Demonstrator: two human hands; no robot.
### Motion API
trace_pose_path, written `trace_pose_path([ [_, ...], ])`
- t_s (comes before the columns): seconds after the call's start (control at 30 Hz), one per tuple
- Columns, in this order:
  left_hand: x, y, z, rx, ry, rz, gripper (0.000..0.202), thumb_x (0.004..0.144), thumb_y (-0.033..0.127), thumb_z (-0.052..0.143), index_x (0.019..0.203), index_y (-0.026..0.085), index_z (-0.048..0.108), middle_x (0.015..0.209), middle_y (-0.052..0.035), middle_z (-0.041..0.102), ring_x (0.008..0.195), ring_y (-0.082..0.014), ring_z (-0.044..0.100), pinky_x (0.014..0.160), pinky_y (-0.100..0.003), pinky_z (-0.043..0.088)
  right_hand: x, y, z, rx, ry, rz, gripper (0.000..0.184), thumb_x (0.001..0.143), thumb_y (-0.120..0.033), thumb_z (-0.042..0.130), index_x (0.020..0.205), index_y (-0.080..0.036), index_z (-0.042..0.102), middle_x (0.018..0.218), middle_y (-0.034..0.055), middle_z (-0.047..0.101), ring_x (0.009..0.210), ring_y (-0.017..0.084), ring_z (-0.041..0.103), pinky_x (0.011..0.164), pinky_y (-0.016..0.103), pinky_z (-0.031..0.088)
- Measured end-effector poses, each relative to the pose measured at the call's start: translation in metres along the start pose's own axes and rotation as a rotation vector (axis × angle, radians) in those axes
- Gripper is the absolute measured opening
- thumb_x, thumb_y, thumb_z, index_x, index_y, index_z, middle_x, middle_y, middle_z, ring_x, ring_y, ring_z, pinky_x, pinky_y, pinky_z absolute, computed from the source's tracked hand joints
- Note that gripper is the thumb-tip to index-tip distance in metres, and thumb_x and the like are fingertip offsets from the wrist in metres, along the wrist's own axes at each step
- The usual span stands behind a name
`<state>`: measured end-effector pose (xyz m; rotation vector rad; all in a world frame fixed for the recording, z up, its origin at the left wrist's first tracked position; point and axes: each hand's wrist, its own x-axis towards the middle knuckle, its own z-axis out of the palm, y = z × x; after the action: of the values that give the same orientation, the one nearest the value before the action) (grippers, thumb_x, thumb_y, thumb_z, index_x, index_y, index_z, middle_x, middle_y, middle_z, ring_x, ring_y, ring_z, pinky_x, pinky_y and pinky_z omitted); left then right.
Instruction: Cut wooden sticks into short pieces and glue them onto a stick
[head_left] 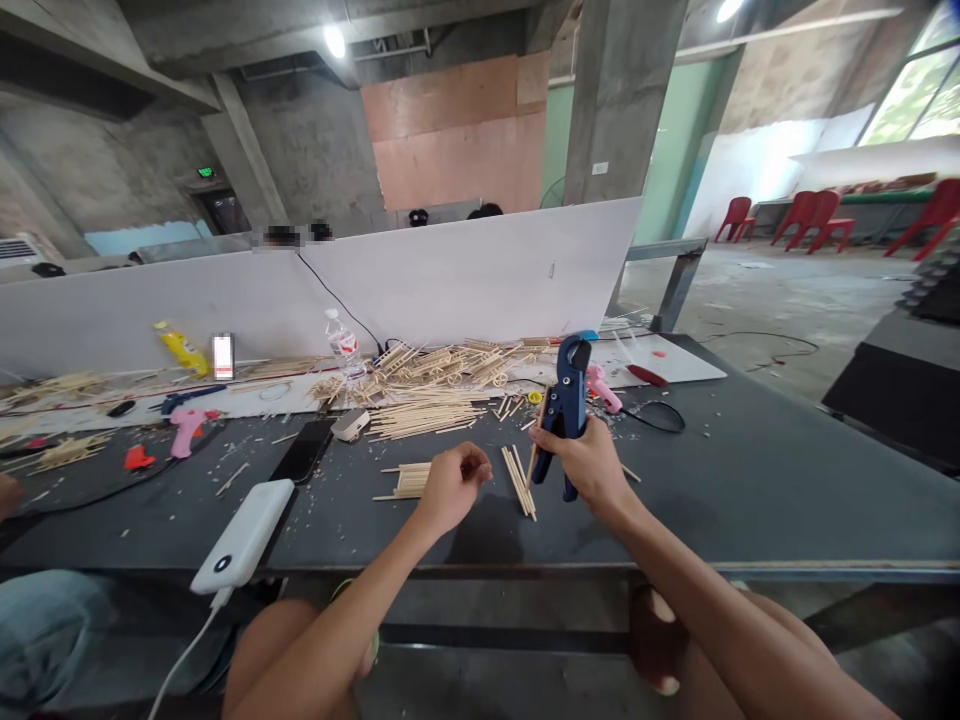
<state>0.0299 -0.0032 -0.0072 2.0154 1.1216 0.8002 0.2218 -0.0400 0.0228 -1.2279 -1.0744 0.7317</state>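
My right hand [596,460] is wrapped round a dark blue pipe cutter [571,390], held upright above the table with its head at the top. A thin wooden stick [532,468] slants down beside the cutter, at my thumb. Below and to the left of it lies a small bundle of wooden sticks [516,480] on the table. My left hand [452,487] hovers to the left of that bundle with its fingers curled in; whether they hold anything, I cannot make out. Partly behind this hand lies a flat row of sticks [411,480] with longer crosswise ones.
Heaped sticks [450,365] line the white board. Pink glue guns [189,430] lie left and right. A phone [302,452], a white power bank [244,535], a small beige block [350,425] and a bottle [343,340] stand nearby. Another person's hand [9,495] shows at far left.
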Motion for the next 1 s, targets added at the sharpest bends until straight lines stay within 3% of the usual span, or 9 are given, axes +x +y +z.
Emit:
trace_pose_path([
  [0.1,-0.007,0.010,0.008,-0.545,-0.035,-0.098,0.022,0.081,0.034,0.065,0.086,0.013,0.061,0.071,-0.0054,0.066,0.062,-0.0159,0.061,0.058,-0.028,0.049,-0.005,-0.003,0.007,0.007,-0.018,-0.031,0.021,0.068,-0.031,0.071,0.080,-0.015,0.065,0.066,0.0023,0.065,0.059,0.018,0.061,0.060,0.031,0.050],
  [0.27,-0.015,0.012,0.013,-0.818,-0.115,-0.137,0.034,0.070,0.038,0.078,0.085,0.009,0.068,0.071,-0.0080,0.069,0.062,-0.0147,0.063,0.056,-0.025,0.049,-0.008,-0.001,0.016,0.034,-0.015,-0.049,0.023,0.068,-0.031,0.072,0.083,-0.015,0.065,0.070,0.0026,0.066,0.058,0.017,0.061,0.057,0.031,0.050],
  [0.6,-0.018,0.010,0.007,-0.837,-0.135,-0.191,0.037,0.068,0.040,0.080,0.083,0.008,0.068,0.073,-0.0095,0.070,0.057,-0.0143,0.063,0.053,-0.025,0.050,-0.008,0.002,0.024,-0.006,-0.028,-0.011,0.020,0.070,-0.031,0.070,0.081,-0.016,0.064,0.066,0.0025,0.065,0.058,0.018,0.061,0.059,0.031,0.050],
  [1.0,-0.019,0.016,0.016,-0.838,-0.135,-0.201,0.038,0.061,0.035,0.084,0.082,0.007,0.069,0.072,-0.0094,0.071,0.056,-0.0139,0.064,0.056,-0.025,0.051,-0.010,0.003,0.014,-0.020,0.034,-0.031,0.021,0.068,-0.031,0.073,0.079,-0.016,0.064,0.067,0.0013,0.065,0.060,0.016,0.060,0.060,0.030,0.049],
])
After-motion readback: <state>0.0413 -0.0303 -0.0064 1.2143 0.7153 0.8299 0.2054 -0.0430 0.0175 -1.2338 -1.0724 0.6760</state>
